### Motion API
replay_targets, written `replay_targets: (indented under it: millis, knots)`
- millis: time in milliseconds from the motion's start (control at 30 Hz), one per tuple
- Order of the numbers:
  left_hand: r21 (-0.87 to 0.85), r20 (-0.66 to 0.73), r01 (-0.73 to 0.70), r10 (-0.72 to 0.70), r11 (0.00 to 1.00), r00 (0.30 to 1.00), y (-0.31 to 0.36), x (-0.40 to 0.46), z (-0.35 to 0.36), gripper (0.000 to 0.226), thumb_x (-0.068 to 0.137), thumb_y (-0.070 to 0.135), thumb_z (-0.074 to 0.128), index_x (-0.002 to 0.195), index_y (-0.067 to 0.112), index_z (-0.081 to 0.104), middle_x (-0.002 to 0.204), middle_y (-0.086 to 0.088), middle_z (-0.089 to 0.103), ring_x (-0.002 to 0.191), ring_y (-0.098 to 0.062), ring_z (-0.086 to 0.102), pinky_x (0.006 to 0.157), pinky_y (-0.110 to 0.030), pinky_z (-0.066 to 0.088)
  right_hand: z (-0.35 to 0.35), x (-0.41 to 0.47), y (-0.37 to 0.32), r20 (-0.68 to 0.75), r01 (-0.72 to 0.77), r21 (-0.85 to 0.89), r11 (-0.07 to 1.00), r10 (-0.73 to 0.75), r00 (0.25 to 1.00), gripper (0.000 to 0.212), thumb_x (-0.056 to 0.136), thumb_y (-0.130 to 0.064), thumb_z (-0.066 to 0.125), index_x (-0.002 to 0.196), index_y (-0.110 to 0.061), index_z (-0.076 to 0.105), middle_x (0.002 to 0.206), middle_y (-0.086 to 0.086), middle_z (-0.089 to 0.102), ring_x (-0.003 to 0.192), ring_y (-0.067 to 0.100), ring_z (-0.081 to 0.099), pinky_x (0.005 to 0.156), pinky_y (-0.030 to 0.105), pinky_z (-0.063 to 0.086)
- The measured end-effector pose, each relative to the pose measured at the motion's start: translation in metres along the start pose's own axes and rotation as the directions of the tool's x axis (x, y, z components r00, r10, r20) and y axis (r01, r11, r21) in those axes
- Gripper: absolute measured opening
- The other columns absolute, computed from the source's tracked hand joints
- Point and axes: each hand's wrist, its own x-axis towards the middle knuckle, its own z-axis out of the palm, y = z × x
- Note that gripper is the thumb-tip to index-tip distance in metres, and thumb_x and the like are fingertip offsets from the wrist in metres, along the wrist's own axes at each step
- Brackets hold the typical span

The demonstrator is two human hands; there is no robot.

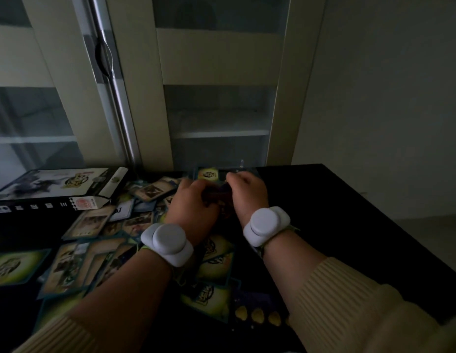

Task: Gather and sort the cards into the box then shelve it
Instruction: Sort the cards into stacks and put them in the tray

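At the table's (349,205) far edge, left hand (193,202) and right hand (247,192), fingers curled, clamp a small card stack (223,197) to square it; loose cards (94,250) litter the left side by the box (56,187).

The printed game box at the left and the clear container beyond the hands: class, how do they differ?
The printed game box is opaque, long and lies flat at the table's left edge; the clear container is see-through and sits farther back, by the cabinet. No hand touches the box, while the right hand is at the container, though its grip is unclear. Both rest on the dark table among scattered cards.
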Motion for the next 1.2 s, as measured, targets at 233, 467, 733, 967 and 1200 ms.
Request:
replay_targets:
  millis: [233,467,733,967,1200]
  knots:
    - [-0.091,-0.017,-0.021,0.019,0.996,1.0,0.0,-0.001,0.002,0.034,0.075,0.016,0.066,0.108,0.022,0.06,0.105,-0.005,0.058,0.093,-0.023,0.059,0.078,-0.028,0.045,0.004,0.0,0.004,0.011,0.069,-0.06,0.996,-0.068,0.998,0.026,0.089,-0.018,0.045,0.088,0.004,0.06,0.094,0.022,0.06,0.09,0.04,0.055,0.081,0.05,0.048]
    - [-0.206,-0.022,-0.031,0.027,0.978,0.999,-0.002,-0.001,0.003,0.033,0.072,0.008,0.064,0.1,0.024,0.056,0.102,-0.007,0.062,0.092,-0.022,0.061,0.08,-0.035,0.05,0.003,-0.008,0.001,0.085,0.075,0.023,0.997,-0.077,0.993,0.021,0.081,-0.019,0.044,0.081,-0.014,0.064,0.085,0.01,0.064,0.086,0.03,0.062,0.077,0.042,0.053]
    - [-0.305,-0.001,0.03,-0.032,0.952,0.999,-0.007,0.001,0.002,0.037,0.071,0.005,0.064,0.099,0.026,0.051,0.102,-0.002,0.061,0.086,-0.013,0.059,0.063,-0.007,0.04,0.002,-0.008,0.003,0.078,0.058,0.065,0.996,-0.063,0.995,0.019,0.091,-0.019,0.053,0.076,-0.008,0.057,0.074,0.012,0.054,0.073,0.025,0.054,0.068,0.037,0.045]
    - [-0.308,0.057,0.032,-0.016,0.951,0.998,-0.01,-0.002,0.001,0.026,0.074,0.008,0.064,0.082,0.031,0.054,0.079,0.004,0.065,0.069,-0.002,0.061,0.059,-0.019,0.051,0.005,-0.01,0.008,0.119,0.075,0.038,0.996,-0.079,0.99,0.018,0.09,-0.016,0.054,0.072,-0.018,0.055,0.072,0.004,0.057,0.074,0.019,0.054,0.066,0.031,0.044]
    - [-0.322,0.054,0.056,-0.04,0.945,0.998,-0.007,0.003,-0.002,0.02,0.076,0.008,0.065,0.081,0.025,0.055,0.073,0.005,0.062,0.062,-0.005,0.057,0.053,-0.019,0.047,0.007,-0.005,0.003,0.146,0.099,0.016,0.995,-0.1,0.984,0.02,0.091,-0.014,0.051,0.072,-0.018,0.052,0.082,0.016,0.057,0.08,0.026,0.055,0.075,0.044,0.049]
